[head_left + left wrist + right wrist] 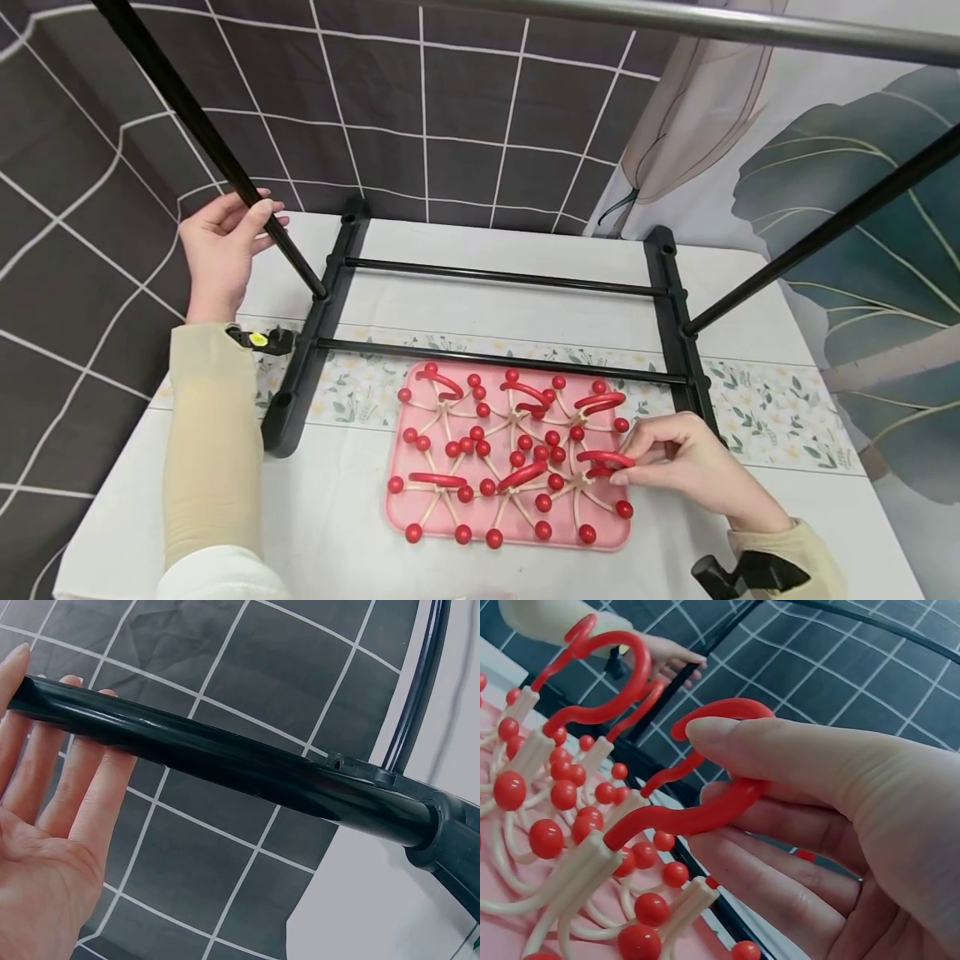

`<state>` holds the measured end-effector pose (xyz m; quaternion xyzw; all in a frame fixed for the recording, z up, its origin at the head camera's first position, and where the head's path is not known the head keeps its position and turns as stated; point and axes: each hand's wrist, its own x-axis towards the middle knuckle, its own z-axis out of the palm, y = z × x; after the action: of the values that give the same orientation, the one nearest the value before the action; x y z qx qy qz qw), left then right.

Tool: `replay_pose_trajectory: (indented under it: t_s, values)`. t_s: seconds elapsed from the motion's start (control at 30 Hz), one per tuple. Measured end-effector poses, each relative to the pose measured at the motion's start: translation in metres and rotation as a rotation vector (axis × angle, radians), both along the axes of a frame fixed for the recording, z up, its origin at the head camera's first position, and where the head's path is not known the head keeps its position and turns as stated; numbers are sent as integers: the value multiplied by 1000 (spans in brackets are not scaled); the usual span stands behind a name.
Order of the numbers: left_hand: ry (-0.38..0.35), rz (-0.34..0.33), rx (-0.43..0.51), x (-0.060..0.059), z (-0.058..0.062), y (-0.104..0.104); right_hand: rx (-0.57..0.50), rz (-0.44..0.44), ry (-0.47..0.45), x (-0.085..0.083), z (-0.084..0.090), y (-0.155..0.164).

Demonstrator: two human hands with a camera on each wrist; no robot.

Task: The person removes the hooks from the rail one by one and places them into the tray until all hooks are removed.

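At a white tabletop (352,542), the right hand (686,467) pinches a red plastic hook (606,459) of the cream-armed, red-balled hanger on the pink tray (397,508); lifting straight up should avoid tangling neighbours. The left hand (221,242) rests open-fingered against the black metal rack pole (217,150).

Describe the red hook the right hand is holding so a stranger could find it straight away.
Start at the pink tray lying on the white table, in front of the black rack frame. It holds several cream hangers with red ball tips and red hooks. The red hook meant is the one at the tray's right edge, the only one pinched by the right hand.
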<state>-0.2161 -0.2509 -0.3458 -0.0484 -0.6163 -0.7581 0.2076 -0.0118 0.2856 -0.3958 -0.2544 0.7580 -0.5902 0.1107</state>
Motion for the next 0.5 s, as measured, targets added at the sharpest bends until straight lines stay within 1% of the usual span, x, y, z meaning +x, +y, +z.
replay_pose_trajectory:
  t_s: [0.07, 0.17, 0.27, 0.33, 0.4, 0.43, 0.5]
  values:
    - [3, 3, 1, 0, 0, 0, -19, 29, -5, 1, -1, -1]
    - [1, 11, -1, 1, 0, 0, -13, 63, -37, 1, -1, -2]
    - [-3, 15, -9, 1, 1, 1, 22, 72, -36, 0, 3, 2]
    - [-3, 16, -18, 1, 1, 2, 9, 66, -21, -2, 9, 9]
    - [-4, 23, -40, 1, 1, 2, -61, 45, 25, -5, 20, 20]
    - [-6, 32, -63, 1, 2, 2, -120, 24, 51, -7, 25, 28]
    - [-16, 70, -166, 4, 2, 2, -279, -81, 113, -11, 39, 45]
